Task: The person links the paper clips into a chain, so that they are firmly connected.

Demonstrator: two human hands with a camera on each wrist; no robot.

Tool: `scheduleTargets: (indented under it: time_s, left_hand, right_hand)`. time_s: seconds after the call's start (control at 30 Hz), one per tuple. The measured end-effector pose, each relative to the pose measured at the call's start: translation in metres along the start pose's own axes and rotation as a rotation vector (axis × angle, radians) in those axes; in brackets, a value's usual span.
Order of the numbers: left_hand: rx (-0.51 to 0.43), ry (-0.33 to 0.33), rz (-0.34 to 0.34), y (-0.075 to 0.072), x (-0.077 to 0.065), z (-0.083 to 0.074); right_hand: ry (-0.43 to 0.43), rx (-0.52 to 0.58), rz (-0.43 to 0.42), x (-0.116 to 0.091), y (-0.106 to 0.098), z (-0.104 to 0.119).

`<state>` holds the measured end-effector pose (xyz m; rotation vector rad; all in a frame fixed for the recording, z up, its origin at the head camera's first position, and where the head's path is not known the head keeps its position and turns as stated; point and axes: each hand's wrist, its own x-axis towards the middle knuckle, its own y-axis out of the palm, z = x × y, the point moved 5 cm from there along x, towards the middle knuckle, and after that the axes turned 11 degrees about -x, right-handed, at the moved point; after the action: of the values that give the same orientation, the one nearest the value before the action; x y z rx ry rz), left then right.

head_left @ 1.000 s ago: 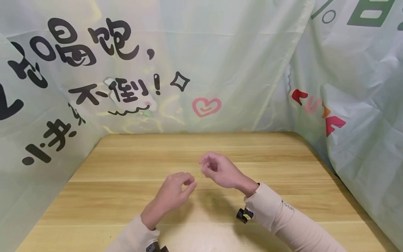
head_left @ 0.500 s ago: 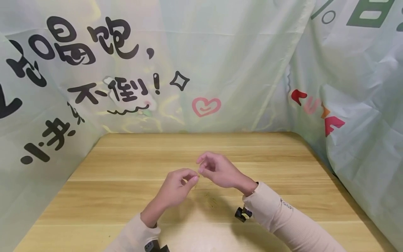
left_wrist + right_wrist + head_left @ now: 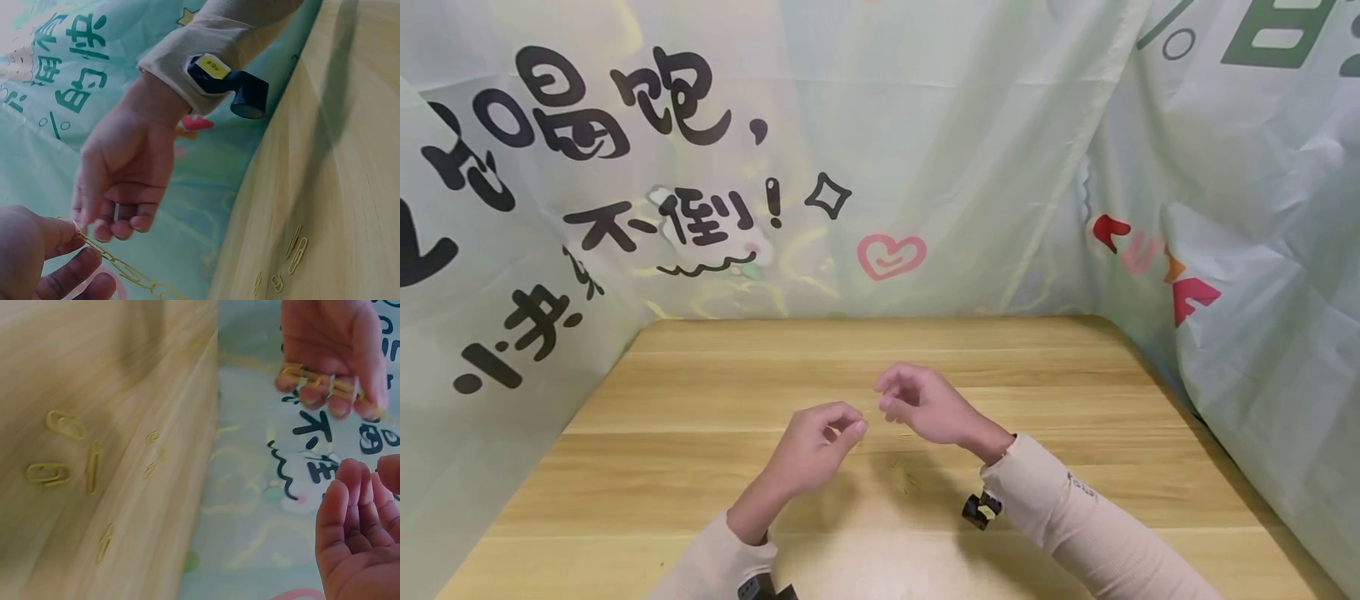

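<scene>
Left hand [image 3: 816, 448]: pinching chain of gold-coloured wire paper clips [image 3: 130, 272] | right hand [image 3: 931, 408]: fingers bent, cannot tell grip | loose gold-coloured clips [image 3: 93, 467]: on pale wood-grain bench [image 3: 700, 475]

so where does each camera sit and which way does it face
Head: worn on the head, facing forward and down at the brown wooden table; left hand, right hand, beige cloth sleeves show.
Left wrist: on that wrist, facing past the left fingers toward the right hand and sleeve.
Right wrist: on that wrist, facing past the right fingers toward the left hand.
Both wrist views show both hands, loose gold wire paper clips on the table and a gold paper-clip chain.
</scene>
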<state>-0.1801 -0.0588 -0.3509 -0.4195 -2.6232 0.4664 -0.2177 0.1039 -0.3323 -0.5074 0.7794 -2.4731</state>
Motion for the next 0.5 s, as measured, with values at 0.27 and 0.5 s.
scheduleTargets:
  time_s: [0.27, 0.5]
  left_hand:
    - [-0.019, 0.008, -0.005, -0.003, -0.002, 0.000]
    - [-0.022, 0.023, -0.016, -0.005, -0.005, 0.003]
  right_hand:
    - [0.065, -0.068, 0.013, 0.002, 0.002, -0.025]
    - [0.094, -0.206, 0.041, 0.003, 0.007, -0.046]
